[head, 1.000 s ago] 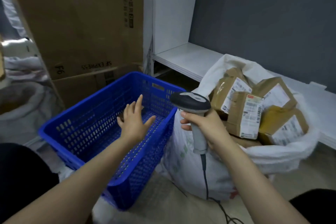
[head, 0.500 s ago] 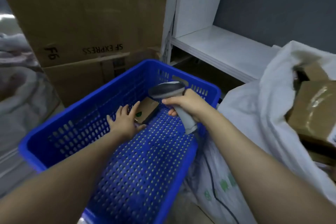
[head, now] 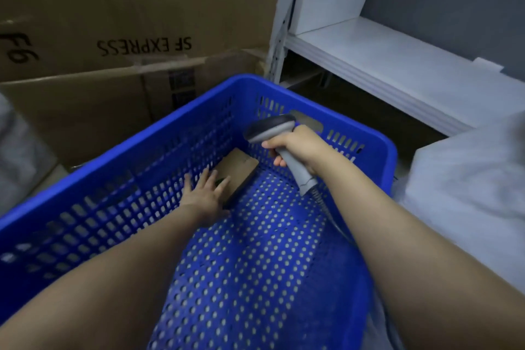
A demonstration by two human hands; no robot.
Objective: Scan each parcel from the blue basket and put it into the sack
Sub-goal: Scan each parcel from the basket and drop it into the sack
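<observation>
Your flat left hand (head: 206, 193) touched the twelve-o'clock parcel (head: 241, 165), probably light, stiff, graspable by its edges; your right hand (head: 302, 148) gripped the scanner (head: 270, 126).

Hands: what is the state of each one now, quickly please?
Left hand: open, fingers on the parcel in the blue basket.
Right hand: closed on the scanner.

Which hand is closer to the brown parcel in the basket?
Left. The left hand touches the parcel; the right hand holds the scanner above it, apart.
</observation>
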